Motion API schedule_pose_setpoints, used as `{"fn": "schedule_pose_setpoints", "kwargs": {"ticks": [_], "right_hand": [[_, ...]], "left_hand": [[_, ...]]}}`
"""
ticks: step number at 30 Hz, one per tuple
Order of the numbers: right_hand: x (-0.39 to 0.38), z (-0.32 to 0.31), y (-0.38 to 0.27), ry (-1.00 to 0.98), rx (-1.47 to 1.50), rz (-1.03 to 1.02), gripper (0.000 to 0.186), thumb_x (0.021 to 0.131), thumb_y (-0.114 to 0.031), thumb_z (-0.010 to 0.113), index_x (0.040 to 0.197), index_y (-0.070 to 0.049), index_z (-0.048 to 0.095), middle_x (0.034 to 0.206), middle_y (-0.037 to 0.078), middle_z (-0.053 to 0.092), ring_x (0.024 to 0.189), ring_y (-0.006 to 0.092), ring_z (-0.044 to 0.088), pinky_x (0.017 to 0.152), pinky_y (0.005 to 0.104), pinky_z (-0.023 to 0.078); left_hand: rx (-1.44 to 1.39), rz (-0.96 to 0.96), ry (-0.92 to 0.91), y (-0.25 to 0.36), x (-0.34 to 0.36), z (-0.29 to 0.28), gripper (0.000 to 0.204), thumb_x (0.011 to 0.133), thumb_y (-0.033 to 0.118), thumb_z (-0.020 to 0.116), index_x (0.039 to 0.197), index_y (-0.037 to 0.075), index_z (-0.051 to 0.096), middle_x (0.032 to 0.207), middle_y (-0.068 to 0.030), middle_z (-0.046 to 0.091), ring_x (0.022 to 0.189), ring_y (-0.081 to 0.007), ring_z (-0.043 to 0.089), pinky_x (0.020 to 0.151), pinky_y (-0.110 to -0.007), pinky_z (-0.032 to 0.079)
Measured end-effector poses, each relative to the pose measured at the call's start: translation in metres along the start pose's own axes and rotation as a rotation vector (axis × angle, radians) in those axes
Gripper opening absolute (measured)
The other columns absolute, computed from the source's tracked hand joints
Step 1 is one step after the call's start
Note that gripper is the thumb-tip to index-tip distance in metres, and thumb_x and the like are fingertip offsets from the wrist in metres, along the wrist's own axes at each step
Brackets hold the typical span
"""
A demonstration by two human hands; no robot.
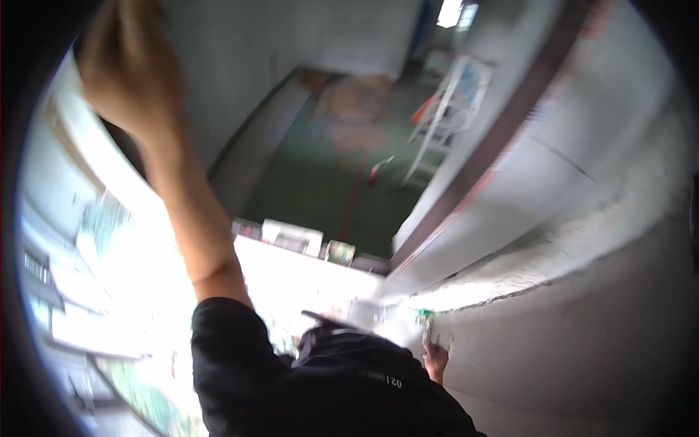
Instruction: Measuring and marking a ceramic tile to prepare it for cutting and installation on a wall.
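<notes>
My left arm reaches up across the left side of the head view. My left hand (135, 80) is raised at the upper left beside a pale frame edge, smeared by motion. Its fingers run out toward the picture's rim, so their grip cannot be made out. Low at the right, my right hand (435, 357) is closed round a slim, pale-handled tool (428, 333) with a green spot near its top. The tool stands upright against the grey wall (553, 342), just below a rough whitish strip (510, 280). Its exact kind is too blurred to tell.
A dark beam (480, 160) slants across the right side. Beyond it stand a white stepladder (440, 120), brown sheets (357, 102) and a red-handled thing (375, 173) on the green floor (306, 182). Small boxes (291, 237) line a ledge. Bright glare washes out the lower left.
</notes>
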State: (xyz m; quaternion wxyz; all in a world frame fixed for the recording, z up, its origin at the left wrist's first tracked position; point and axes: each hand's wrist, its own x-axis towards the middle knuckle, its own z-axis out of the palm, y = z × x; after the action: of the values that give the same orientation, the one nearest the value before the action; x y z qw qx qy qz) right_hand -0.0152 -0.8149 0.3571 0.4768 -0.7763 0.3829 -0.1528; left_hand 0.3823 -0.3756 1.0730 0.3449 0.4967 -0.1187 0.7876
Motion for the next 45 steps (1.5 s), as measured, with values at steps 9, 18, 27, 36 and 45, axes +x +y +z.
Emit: {"fn": "schedule_pose_setpoints", "kwargs": {"ticks": [9, 18, 27, 36, 45], "right_hand": [[-0.025, -0.015, -0.047, -0.590, -0.562, 0.026, 0.046, 0.102, -0.047, 0.071, 0.092, -0.004, 0.085, 0.066, 0.010, 0.074, 0.072, 0.0216, 0.078, 0.071, 0.0419, 0.057], [0.054, 0.062, -0.054, -0.666, -0.565, -0.078, 0.047, 0.103, -0.047, 0.073, 0.095, -0.003, 0.085, 0.068, 0.007, 0.073, 0.064, 0.0178, 0.071, 0.062, 0.0382, 0.054], [0.088, 0.103, 0.051, -0.579, -0.517, 0.044, 0.060, 0.105, -0.056, 0.069, 0.095, 0.001, 0.085, 0.081, 0.020, 0.080, 0.076, 0.0332, 0.082, 0.073, 0.0473, 0.060], [0.090, 0.176, 0.078, -0.435, -0.705, -0.525, 0.033, 0.099, -0.024, 0.078, 0.106, 0.007, 0.069, 0.102, 0.027, 0.068, 0.097, 0.0520, 0.065, 0.089, 0.0613, 0.052], [-0.029, 0.564, -0.074, -0.833, -0.547, -0.435, 0.026, 0.093, -0.014, 0.085, 0.116, -0.002, 0.081, 0.098, 0.014, 0.076, 0.083, 0.0287, 0.070, 0.078, 0.0427, 0.058]], "left_hand": [[0.236, -1.221, -0.570, -0.130, -0.364, -0.400, 0.029, 0.112, 0.025, 0.073, 0.116, -0.003, 0.079, 0.087, -0.0002, 0.073, 0.084, -0.0087, 0.070, 0.076, -0.025, 0.053], [0.595, -1.221, -0.612, -0.151, -0.376, -0.502, 0.037, 0.118, 0.031, 0.062, 0.116, -0.001, 0.079, 0.077, -0.0022, 0.069, 0.065, -0.0086, 0.063, 0.060, -0.028, 0.049], [0.808, -1.123, -0.680, -0.250, -0.434, -0.573, 0.035, 0.116, 0.029, 0.060, 0.099, 0.002, 0.076, 0.073, -0.0057, 0.071, 0.055, -0.0139, 0.065, 0.052, -0.034, 0.048], [1.208, -1.361, -1.016, -0.442, -0.662, -0.750, 0.041, 0.108, 0.042, 0.061, 0.105, 0.006, 0.081, 0.086, -0.0170, 0.080, 0.081, -0.0373, 0.079, 0.075, -0.052, 0.060], [1.285, -1.552, -1.094, -0.614, -0.757, -0.797, 0.041, 0.106, 0.043, 0.063, 0.116, 0.008, 0.081, 0.112, -0.0262, 0.079, 0.108, -0.0501, 0.074, 0.092, -0.059, 0.059]]}}
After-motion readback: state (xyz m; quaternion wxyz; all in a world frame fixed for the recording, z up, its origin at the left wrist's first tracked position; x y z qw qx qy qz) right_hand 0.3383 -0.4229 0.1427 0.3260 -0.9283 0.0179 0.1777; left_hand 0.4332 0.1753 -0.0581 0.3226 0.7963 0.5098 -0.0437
